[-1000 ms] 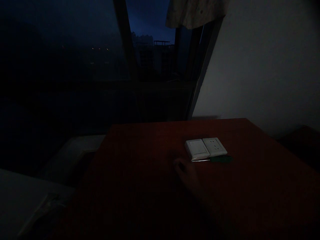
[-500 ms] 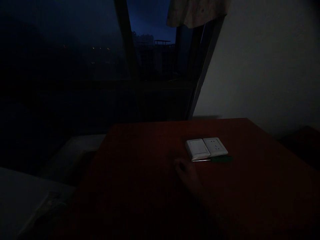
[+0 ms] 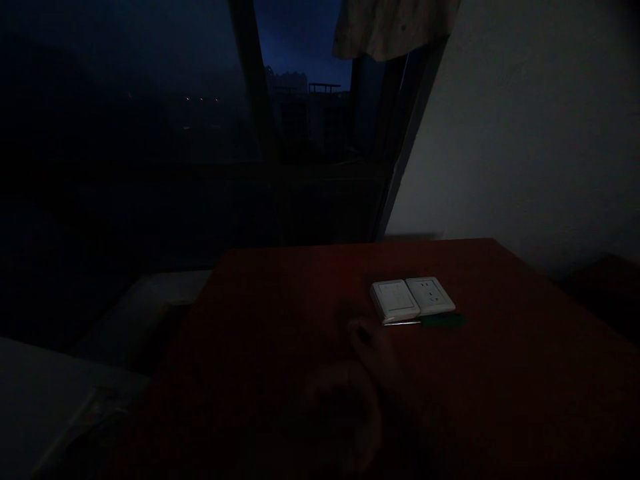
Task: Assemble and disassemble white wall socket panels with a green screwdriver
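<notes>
My right hand (image 3: 375,350) rests on the red-brown table, its fingers curled into a loose fist around a dark hollow in which nothing shows. Just beyond it lies a white wall switch (image 3: 395,298) with one wide rocker. A white wall socket (image 3: 430,295) sits against the switch's right side. Along their near edges lies a screwdriver with a green handle (image 3: 443,321), its metal shaft pointing left towards the fist. Below the fist, a dim, smeared shape appears to be my left hand (image 3: 367,403). Darkness hides its fingers and whatever they may hold.
The table (image 3: 280,293) reaches to a dark window frame (image 3: 325,171). A pale wall (image 3: 520,133) rises at the right, and a curtain (image 3: 395,30) hangs above. At lower left stands a white surface (image 3: 50,393) beside the table. The light is very low.
A second hand, faint and blurred, has come into view below the fist. My right hand, the switch, the socket and the screwdriver have stayed in place.
</notes>
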The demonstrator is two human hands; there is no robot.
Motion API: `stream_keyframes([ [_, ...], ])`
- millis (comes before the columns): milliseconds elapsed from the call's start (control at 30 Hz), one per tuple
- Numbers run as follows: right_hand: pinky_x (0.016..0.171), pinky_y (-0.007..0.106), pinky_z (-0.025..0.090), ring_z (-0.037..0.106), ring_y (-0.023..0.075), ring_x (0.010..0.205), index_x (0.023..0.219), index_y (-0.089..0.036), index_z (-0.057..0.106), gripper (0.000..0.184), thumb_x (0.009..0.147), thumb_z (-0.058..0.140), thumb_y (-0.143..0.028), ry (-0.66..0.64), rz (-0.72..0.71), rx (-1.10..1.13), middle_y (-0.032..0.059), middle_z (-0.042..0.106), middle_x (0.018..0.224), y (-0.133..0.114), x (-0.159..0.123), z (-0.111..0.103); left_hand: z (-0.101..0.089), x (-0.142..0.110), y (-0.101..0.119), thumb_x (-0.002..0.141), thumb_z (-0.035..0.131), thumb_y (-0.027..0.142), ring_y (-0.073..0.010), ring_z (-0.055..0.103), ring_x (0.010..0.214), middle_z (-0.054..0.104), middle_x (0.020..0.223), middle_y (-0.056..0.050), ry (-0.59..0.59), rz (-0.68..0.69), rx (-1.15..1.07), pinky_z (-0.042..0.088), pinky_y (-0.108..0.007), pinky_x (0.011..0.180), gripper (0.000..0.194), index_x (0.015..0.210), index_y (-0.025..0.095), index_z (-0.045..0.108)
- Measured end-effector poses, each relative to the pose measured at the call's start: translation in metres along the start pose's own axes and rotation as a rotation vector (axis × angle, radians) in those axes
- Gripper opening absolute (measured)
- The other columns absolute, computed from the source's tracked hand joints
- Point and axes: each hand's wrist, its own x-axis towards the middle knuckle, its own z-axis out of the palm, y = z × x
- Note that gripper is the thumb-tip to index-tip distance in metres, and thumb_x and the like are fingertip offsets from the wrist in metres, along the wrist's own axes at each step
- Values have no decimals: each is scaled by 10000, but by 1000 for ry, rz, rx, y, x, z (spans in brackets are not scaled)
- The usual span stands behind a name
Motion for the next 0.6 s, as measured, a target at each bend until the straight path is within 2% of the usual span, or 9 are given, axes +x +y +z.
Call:
stream_keyframes([
  [67, 690, 287, 491, 641, 185, 756, 803, -203, 629, 153, 810, 478, -219, -3, 0, 7, 33, 697, 804, 0, 0, 0, -13, 41, 20, 951, 482, 375, -130, 610, 722, 637, 893, -30, -20, -9, -8, 516, -276, 656, 252, 1006, 157, 597],
  [133, 686, 281, 486, 642, 184, 751, 802, -198, 630, 148, 805, 484, -220, -9, -5, 11, 33, 695, 789, -1, 0, 0, -20, 72, 36, 977, 371, 430, -105, 548, 574, 577, 660, 20, -37, -27, -8, 444, -219, 548, 373, 823, 167, 584],
  [200, 689, 279, 482, 640, 183, 746, 810, -195, 631, 147, 808, 487, -221, -13, -10, 11, 33, 692, 783, -2, 1, -1, -22, 90, 44, 975, 330, 454, -112, 522, 567, 526, 596, 34, 3, -45, 147, 392, -220, 545, 436, 706, 184, 541],
  [333, 685, 270, 473, 633, 177, 740, 795, -195, 630, 165, 835, 473, -230, -18, -15, 2, 32, 686, 780, -4, 1, -1, -20, 102, 32, 973, 329, 351, -144, 553, 679, 590, 738, 12, 146, 72, 527, 374, -248, 631, 318, 782, 213, 543],
  [467, 673, 257, 465, 628, 168, 726, 776, -197, 632, 189, 852, 462, -231, -29, -24, -5, 25, 684, 760, -5, 1, 1, -18, 105, 12, 968, 303, 288, -149, 568, 701, 605, 761, 4, 139, 60, 611, 366, -242, 619, 297, 789, 213, 528],
  [600, 691, 260, 466, 631, 170, 738, 779, -200, 632, 178, 850, 471, -225, -31, -33, -15, 27, 684, 777, -4, 2, 2, -20, 107, 4, 950, 325, 264, -151, 569, 695, 607, 758, 3, 117, 61, 632, 369, -249, 629, 267, 783, 212, 528],
])
